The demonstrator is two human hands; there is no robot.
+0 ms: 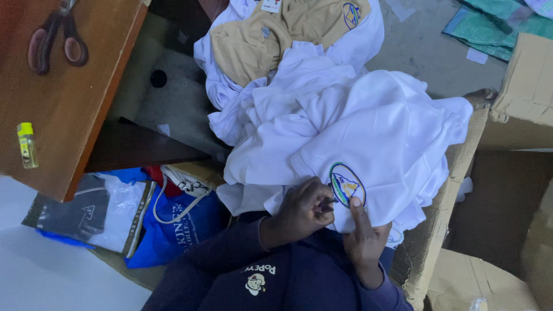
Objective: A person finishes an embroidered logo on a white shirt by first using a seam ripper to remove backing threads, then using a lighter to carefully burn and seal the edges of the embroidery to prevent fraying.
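Brown wooden table (69,109), grey floor (426,52)

The scissors (57,37) on the bench (75,109) are cut off by the top edge, blades out of view. What the left hand (299,213) pinches between its fingertips is dark and too small to tell. The right hand (364,242) hides part of the white shirt's (380,138) lower hem, and its thumb covers the edge of the oval badge (345,183). The tan garment (271,34) runs past the top edge. The cardboard box (527,86) is cut by the right edge, and the blue bag (173,230) lies partly under the sleeve.
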